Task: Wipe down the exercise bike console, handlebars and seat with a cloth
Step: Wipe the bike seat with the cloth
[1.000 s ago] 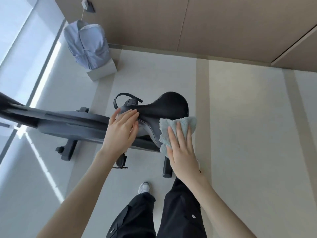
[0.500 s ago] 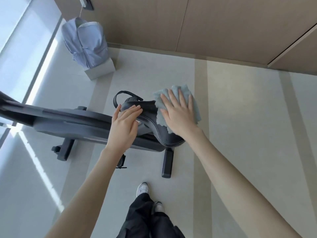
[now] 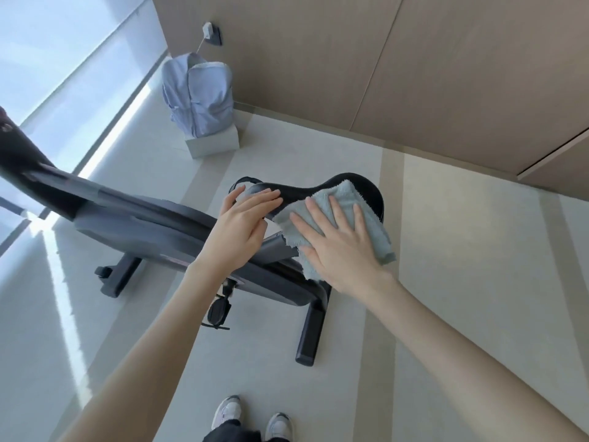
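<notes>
Wiping: right hand [image 3: 341,247] flat, fingers spread, pressing the cloth [image 3: 379,237] onto the seat [image 3: 363,183]; cloth hangs over the near edge.
Left hand [image 3: 242,231]: wrapped round the seat's nose, I'd guess to stop it swivelling.
Rest of job: can't tell, console and handlebars are out of shot.
Backpack [image 3: 199,97]: closed, sitting on a box [image 3: 216,143], contents hidden.

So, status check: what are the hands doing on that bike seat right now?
Left hand grips the seat at its nose. Right hand flat, pressing cloth onto the seat. Nothing in the way.
</notes>
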### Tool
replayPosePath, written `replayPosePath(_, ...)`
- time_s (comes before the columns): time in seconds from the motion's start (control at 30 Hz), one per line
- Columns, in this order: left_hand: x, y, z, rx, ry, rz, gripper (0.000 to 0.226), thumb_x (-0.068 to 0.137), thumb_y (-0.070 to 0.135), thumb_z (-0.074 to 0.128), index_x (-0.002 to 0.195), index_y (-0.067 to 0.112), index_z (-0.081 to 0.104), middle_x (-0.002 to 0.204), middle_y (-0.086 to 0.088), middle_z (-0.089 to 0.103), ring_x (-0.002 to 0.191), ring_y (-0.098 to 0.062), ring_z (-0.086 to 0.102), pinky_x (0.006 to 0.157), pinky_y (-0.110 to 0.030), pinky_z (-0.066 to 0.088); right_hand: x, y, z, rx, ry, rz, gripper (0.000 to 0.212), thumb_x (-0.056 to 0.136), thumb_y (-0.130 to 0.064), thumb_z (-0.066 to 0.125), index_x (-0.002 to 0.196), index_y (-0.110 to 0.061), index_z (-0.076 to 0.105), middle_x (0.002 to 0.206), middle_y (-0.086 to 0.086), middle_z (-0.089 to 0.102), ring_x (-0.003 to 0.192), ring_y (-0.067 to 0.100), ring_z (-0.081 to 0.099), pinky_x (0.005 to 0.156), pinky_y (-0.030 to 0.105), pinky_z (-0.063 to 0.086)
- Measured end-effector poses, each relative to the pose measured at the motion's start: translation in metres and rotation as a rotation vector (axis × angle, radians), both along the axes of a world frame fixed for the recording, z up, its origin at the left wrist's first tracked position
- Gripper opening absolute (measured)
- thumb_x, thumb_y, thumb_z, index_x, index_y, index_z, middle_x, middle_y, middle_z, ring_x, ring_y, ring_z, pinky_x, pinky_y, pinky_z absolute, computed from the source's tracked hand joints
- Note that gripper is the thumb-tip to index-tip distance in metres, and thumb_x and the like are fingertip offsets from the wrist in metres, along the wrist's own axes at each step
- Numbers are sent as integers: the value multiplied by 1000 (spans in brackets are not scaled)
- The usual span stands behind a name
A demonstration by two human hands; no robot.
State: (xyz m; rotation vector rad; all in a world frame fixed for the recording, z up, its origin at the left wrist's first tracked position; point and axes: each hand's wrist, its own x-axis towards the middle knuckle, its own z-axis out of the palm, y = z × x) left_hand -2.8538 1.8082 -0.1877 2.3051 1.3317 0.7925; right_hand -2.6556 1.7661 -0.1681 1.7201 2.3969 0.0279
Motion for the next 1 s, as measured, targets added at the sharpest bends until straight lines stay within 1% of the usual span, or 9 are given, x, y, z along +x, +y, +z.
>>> replayPosePath(0.1, -16, 8, -8, 87, 55, -12, 43, 90, 10, 38, 129, 12, 57, 137, 0, 53, 128, -13, 46, 117, -38, 12, -11, 28, -4, 6, 4, 8, 57, 99, -48, 18, 147, -37, -11, 158, -4, -11, 145, 29, -9, 112, 58, -8)
replayPosePath(0.2, -25, 15, -21, 165, 75, -50, 41, 94, 15, 40, 133, 12, 53, 140, 0, 50, 129, -12, 46, 118, -40, 12, -8, 29, -4, -16, 15, 34, 57, 98, -50, 16, 146, -39, -14, 157, -6, -15, 144, 26, -12, 113, 55, -10)
replayPosePath(0.27, -27, 18, -31, 176, 21, -78, 43, 93, 11, 40, 135, 12, 51, 142, 1, 48, 130, -11, 44, 118, -41, 13, -1, 12, -3, -4, -11, 95, 55, 98, -50, 15, 148, -37, -1, 158, -6, -9, 145, 26, -7, 115, 55, -4)
replayPosePath(0.37, -30, 22, -40, 151, -112, -99, 47, 91, 6, 35, 134, 14, 52, 140, 4, 48, 131, -9, 41, 117, -42, 13, 10, -23, 0, 42, -105, 227, 53, 96, -46, 22, 144, -27, 36, 156, 0, 18, 143, 32, 16, 113, 58, 17)
replayPosePath(0.43, -33, 27, -43, 142, -175, -124, 48, 90, 5, 32, 132, 15, 54, 138, 5, 50, 128, -9, 43, 117, -41, 14, 16, -37, 1, 55, -154, 287, 51, 96, -43, 26, 139, -24, 44, 153, 2, 29, 141, 33, 24, 110, 58, 23)
replayPosePath(0.57, -38, 34, -48, 172, -197, -202, 51, 86, 3, 32, 132, 12, 54, 138, 1, 51, 128, -10, 44, 117, -41, 14, 15, -29, 6, 71, -228, 365, 51, 97, -41, 25, 136, -20, 49, 150, 4, 35, 139, 35, 27, 111, 54, 22)
replayPosePath(0.63, -40, 34, -50, 191, -196, -229, 52, 85, 1, 33, 133, 9, 52, 140, -2, 48, 130, -10, 42, 118, -42, 12, 4, -12, 7, 54, -273, 372, 55, 96, -43, 20, 138, -21, 47, 153, 2, 28, 142, 33, 20, 115, 52, 19)
replayPosePath(0.8, -35, 31, -54, 68, -389, -190, 53, 85, -2, 31, 131, 10, 54, 137, 1, 51, 130, -3, 41, 119, -40, 8, -21, 32, 0, 38, -297, 421, 54, 97, -44, 16, 149, -28, 19, 154, -10, -18, 141, 28, -23, 117, 46, -5)
replayPosePath(1.0, -32, 24, -49, -27, -502, -146, 55, 82, -1, 30, 130, 12, 55, 134, 4, 52, 129, -5, 42, 119, -39, 9, -29, 52, 3, -18, -223, 476, 53, 97, -42, 26, 149, -30, 18, 152, -12, -19, 140, 28, -25, 117, 47, -6)
